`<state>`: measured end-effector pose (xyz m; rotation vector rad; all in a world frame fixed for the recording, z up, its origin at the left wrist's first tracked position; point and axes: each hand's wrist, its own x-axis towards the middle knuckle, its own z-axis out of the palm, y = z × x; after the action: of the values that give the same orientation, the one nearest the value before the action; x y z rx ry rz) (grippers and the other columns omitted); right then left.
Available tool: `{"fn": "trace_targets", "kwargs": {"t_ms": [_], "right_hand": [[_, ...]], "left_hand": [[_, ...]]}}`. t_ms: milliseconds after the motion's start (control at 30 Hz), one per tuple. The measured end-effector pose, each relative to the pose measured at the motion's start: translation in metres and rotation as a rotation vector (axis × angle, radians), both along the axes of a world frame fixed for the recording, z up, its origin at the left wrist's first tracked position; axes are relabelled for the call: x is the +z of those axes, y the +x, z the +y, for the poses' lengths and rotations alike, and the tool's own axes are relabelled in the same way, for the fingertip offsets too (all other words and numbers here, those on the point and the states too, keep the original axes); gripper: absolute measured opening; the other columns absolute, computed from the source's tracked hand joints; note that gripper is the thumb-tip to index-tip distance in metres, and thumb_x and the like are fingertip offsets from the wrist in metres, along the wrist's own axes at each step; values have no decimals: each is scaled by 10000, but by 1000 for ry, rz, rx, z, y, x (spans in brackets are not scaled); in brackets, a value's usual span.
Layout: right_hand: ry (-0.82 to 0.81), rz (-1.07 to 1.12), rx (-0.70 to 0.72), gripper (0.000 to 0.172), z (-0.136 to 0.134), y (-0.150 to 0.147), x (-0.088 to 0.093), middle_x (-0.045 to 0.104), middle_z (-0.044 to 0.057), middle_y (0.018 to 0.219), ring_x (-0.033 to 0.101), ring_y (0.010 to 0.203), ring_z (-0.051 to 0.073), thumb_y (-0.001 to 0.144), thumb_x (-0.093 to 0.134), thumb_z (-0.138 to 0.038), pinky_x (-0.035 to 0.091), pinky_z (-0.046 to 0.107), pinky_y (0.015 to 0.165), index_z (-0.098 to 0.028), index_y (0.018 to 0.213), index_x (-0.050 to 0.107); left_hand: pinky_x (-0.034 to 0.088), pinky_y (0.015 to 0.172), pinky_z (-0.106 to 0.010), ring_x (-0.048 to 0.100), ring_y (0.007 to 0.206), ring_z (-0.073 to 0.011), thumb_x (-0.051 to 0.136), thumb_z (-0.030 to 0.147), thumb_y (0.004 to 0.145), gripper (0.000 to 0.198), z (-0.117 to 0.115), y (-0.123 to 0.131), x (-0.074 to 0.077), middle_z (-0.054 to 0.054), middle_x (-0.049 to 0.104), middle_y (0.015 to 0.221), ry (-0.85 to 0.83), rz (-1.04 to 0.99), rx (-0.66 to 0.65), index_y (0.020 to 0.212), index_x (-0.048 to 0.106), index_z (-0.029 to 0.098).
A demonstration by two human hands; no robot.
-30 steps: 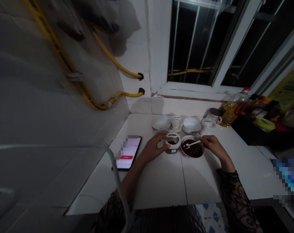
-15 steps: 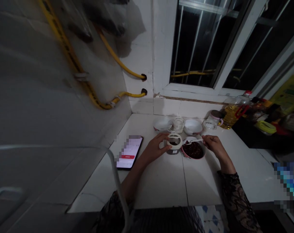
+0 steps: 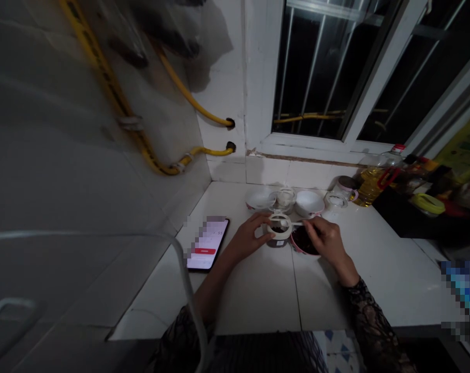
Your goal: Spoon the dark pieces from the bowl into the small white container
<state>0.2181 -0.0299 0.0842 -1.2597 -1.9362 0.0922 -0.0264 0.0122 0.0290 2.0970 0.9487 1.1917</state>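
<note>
White spoon (image 3: 296,224) over upright jar (image 3: 277,242) (dark contents); bowl (image 3: 302,251) just beside.

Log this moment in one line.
left hand: holds small jar | right hand: holds white spoon at jar's opening | bowl: beside jar

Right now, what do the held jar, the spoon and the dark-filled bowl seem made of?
Jar: likely smooth glass or clear plastic; dark contents seem to show through.
Spoon: probably smooth plastic, its handle evenly white.
Bowl: glazed ceramic or melamine, perhaps; its pale outside bears reddish marks.
</note>
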Motion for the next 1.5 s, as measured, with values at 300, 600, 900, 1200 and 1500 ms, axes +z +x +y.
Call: {"fn": "trace_targets", "kwargs": {"t_ms": [300,600,900,1200,1500], "right_hand": [[-172,-140,-183,556,6,67,6,514,7,487,459,485,143,944,408,-613,322,274,521,-219,569,521],[-494,-47,-17,430,11,47,-11,681,26,638,561,591,175,911,456,-507,389,265,565,-204,802,742],[-467,79,-120,493,13,60,-7,380,-30,513,352,531,122,836,444,-621,286,261,511,-228,541,407],[-507,109,-160,490,18,61,-11,365,-31,511,333,521,120,790,451,-641,274,273,511,-233,522,407],[-579,202,-181,525,21,63,-13,354,-42,487,308,493,107,728,501,-704,252,270,480,-232,513,424]], "left_hand": [[505,1032,-438,621,1214,-260,698,334,850,169,1,0,-1,-101,649,1295,-11,1,-1,963,650,217],[516,1019,-423,627,1203,-249,694,354,860,180,1,-1,-1,-92,662,1267,9,10,-5,973,649,222],[519,1011,-422,638,1189,-251,692,345,854,172,1,0,-2,-99,666,1265,19,7,9,960,651,216],[525,1008,-428,635,1203,-262,699,338,843,169,-2,0,3,-97,663,1278,-8,12,16,955,655,220],[518,1016,-428,632,1200,-257,705,342,841,174,-1,0,2,-92,661,1279,-24,-6,5,960,657,224]]}}
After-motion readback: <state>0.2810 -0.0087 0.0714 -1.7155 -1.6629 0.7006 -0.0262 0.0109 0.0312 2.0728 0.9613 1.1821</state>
